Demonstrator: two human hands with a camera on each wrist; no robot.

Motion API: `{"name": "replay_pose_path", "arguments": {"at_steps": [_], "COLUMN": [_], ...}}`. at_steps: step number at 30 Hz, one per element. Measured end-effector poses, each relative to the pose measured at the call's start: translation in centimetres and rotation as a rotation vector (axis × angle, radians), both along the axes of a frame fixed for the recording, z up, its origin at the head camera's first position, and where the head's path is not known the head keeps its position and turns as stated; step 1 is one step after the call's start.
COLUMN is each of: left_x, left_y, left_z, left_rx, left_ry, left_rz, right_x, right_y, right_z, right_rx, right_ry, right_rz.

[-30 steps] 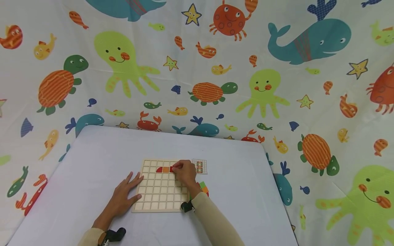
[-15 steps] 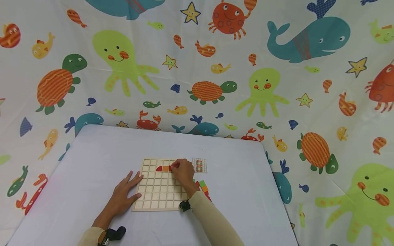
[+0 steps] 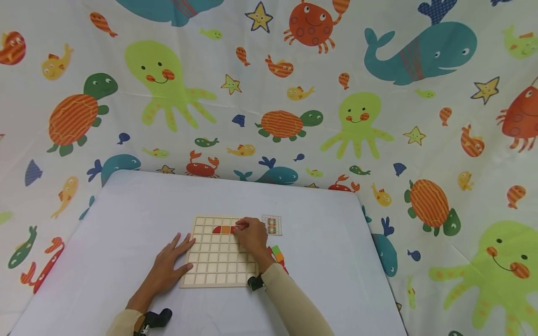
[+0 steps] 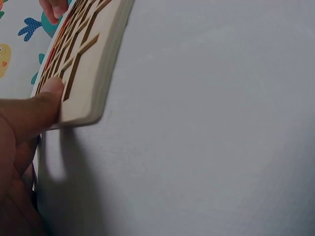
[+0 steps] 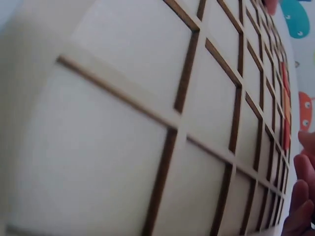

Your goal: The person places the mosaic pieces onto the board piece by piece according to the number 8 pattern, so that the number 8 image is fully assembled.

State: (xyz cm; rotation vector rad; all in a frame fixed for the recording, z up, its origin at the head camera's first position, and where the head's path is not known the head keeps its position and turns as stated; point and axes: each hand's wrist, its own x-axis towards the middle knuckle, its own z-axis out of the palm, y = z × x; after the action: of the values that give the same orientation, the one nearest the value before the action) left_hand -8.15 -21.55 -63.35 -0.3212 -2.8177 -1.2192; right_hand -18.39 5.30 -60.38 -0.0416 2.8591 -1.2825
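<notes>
A square wooden grid board [image 3: 212,268] lies on the table. In its upper rows, two red pieces flank an orange square tile [image 3: 225,230]; the left red piece [image 3: 216,230] has a rounded corner. My left hand [image 3: 167,267] is spread at the board's left side, its thumb on the rim near the close corner in the left wrist view. Over the board's upper right, the fingers of my right hand [image 3: 252,238] are loosely bent right by the right red piece [image 3: 233,229]. A small gap shows between them in the right wrist view.
A printed card [image 3: 272,225] with a coloured grid pattern lies behind the right hand. Loose green, orange and red pieces [image 3: 277,253] sit right of the board, partly behind the right forearm. A patterned cloth [image 3: 290,154] hangs behind the white table [image 3: 328,261].
The right fingertips have shifted slightly right off the red piece, which stays in the row beside the orange tile. My left hand keeps its place at the board's edge.
</notes>
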Motion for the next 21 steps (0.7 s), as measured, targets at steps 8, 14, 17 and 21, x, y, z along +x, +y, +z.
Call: {"name": "replay_pose_path", "arguments": {"at_steps": [8, 14, 17, 21], "left_x": [0.0, 0.0, 0.0, 0.1], "left_y": [0.1, 0.0, -0.1, 0.0], "left_z": [0.0, 0.0, 0.0, 0.1], "left_rx": [-0.007, -0.013, -0.013, -0.013], "left_ry": [-0.024, -0.045, -0.046, -0.043], "left_rz": [0.002, 0.001, 0.0, 0.0], "right_x": [1.0, 1.8, 2.3, 2.8], "right_y": [4.1, 7.2, 8.2, 8.9], "right_z": [0.6, 0.6, 0.7, 0.5], "right_rx": [-0.134, -0.19, -0.182, -0.106], "right_ry": [0.005, -0.058, -0.097, -0.141], "right_rz": [0.022, -0.038, -0.074, -0.093]}}
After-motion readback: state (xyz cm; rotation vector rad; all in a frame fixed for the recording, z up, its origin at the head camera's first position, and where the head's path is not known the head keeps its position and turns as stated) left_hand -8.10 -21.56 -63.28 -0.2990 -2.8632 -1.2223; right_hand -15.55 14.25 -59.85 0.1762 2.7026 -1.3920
